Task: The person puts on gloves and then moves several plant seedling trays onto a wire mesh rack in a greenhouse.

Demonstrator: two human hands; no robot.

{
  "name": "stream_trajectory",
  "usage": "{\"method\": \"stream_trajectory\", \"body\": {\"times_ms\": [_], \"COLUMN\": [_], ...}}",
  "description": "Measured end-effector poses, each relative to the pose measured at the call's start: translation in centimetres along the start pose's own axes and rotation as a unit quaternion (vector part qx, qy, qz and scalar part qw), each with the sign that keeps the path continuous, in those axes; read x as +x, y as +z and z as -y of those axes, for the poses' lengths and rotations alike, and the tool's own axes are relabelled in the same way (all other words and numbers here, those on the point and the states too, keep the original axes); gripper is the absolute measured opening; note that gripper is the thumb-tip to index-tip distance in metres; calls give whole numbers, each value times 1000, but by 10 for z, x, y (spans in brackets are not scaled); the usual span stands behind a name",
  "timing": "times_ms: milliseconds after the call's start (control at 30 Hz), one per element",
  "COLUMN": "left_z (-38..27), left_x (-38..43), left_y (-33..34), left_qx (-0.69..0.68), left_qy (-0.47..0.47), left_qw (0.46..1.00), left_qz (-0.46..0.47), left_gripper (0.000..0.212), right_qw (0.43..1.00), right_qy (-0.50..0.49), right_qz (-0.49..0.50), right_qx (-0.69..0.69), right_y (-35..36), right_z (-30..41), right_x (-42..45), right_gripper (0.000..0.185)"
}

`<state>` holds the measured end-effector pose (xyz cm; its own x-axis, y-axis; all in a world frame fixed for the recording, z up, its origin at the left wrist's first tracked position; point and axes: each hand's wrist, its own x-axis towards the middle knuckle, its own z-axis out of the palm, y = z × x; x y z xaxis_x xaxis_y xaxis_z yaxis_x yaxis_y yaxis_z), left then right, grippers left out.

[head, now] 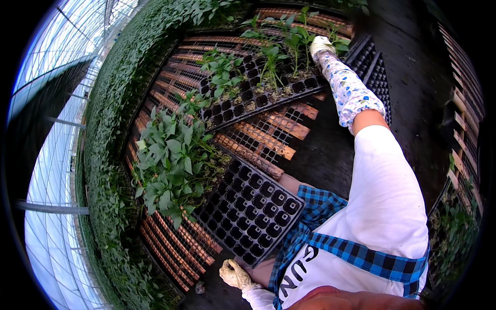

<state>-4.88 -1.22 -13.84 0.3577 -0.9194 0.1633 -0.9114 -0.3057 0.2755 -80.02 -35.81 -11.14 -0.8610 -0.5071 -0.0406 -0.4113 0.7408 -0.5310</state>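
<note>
My right hand (322, 45), in a pale glove below a floral sleeve cover, reaches out to the far end of a black seedling tray (267, 104). It is among pepper-like seedlings (296, 42); its fingers face away, so whether it grips a stem is hidden. My left hand (235, 274), gloved too, hangs with curled fingers just off the near corner of a second black cell tray (252, 209). Nothing shows in it. Many cells of this second tray are bare, while leafy seedlings (170, 159) crowd its far end. Some cells of the first tray hold plants or soil.
Wooden slats with black mesh (267, 135) form a low bench under the trays. Dense seedlings (116, 128) line its far side, near the greenhouse wall (50, 240). More black trays (374, 73) lie beyond my right arm, on dark ground sheet (410, 77). Another slatted bench (461, 128) stands at right.
</note>
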Motion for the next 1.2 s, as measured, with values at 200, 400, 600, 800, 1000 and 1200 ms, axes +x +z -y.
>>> {"method": "stream_trajectory", "body": {"times_ms": [200, 400, 600, 800, 1000, 1200], "left_z": [-8, -17, -12, -12, 2, 9], "left_x": [3, 2, -2, -1, -9, -13], "left_y": [0, 0, -2, 1, 4, 8], "left_qx": [30, 17, -8, -5, -22, -32], "left_qy": [15, 27, 37, 40, -11, -3], "left_qw": [999, 999, 998, 994, 994, 993], "left_qz": [-20, -43, -53, -98, -102, -117], "left_gripper": [31, 28, 29, 26, 32, 31], "right_qw": [995, 972, 929, 755, 682, 719], "right_qy": [-67, -159, -321, -481, -498, -572], "right_qz": [-56, -174, -111, 175, 417, 345], "right_qx": [-41, -17, 147, 411, 337, 191], "right_y": [0, -29, -75, -46, 11, 81], "right_z": [-6, -9, 40, 94, 136, 181], "right_x": [-4, 12, -86, -252, -451, -537], "right_gripper": [30, 30, 44, 19, 34, 33]}}
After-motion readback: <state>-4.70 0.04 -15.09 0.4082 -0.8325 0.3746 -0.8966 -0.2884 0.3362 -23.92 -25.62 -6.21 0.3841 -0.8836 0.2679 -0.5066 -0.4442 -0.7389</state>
